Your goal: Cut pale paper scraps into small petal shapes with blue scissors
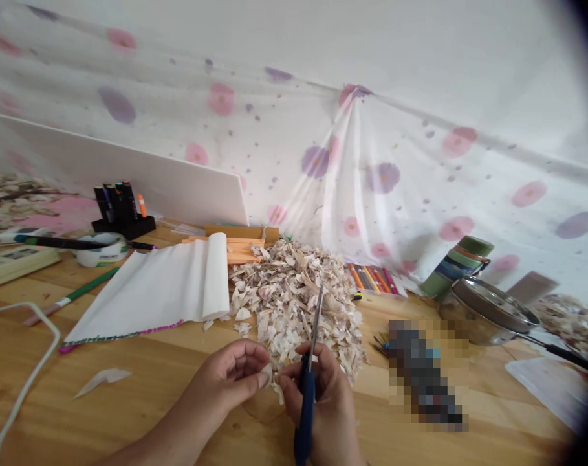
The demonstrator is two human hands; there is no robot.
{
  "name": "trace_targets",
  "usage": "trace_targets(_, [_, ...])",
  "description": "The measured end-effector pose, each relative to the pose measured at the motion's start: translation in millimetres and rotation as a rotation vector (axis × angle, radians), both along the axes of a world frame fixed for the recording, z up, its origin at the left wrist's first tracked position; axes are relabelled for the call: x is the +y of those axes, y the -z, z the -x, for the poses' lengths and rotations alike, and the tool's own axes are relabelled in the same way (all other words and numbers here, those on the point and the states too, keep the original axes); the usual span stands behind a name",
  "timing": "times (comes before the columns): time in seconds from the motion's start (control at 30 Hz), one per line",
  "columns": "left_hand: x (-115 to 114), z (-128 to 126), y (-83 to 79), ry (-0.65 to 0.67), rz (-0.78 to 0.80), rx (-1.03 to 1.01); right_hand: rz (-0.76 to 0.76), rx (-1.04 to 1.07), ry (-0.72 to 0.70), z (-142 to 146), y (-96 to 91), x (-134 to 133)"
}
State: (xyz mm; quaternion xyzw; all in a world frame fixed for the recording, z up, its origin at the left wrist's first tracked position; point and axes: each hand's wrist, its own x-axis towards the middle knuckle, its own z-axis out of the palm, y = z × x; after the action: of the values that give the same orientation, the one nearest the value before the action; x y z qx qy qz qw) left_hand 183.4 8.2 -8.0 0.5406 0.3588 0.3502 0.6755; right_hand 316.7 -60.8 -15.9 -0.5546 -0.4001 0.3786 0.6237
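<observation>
My left hand [240, 372] is closed in a pinch, with a small pale flake [267, 371] at its thumb and fingertip. Wrapped around blue-handled scissors [305, 408], my right hand [325, 388] keeps their blades pointing up and away from me. Its thumb and a finger also come together beside the left fingertips; whether they grip anything else there I cannot make out. Just beyond both hands lies a heap of dry, papery, pale flakes [298, 291], and a few loose bits lie around its near edge.
Left of the heap lies a partly unrolled white cloth [152, 291]. A marker stand [123, 223], a tape roll [99, 249] and a white cable [26, 382] are farther left. On the right are a green bottle [456, 265], a metal pan [485, 314] and a blurred-out dark object [424, 375].
</observation>
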Motion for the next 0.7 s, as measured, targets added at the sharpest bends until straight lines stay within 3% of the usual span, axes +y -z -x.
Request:
trace_targets(0.37, [1, 4, 1.4, -0.090, 0.028, 0.029, 0.082, -0.141, -0.028, -6, 6.1, -2])
trace_targets(0.7, [13, 11, -17.8, -0.317, 0.054, -0.133, 0.135, -0.695, -0.252, -29, 30.5, -1])
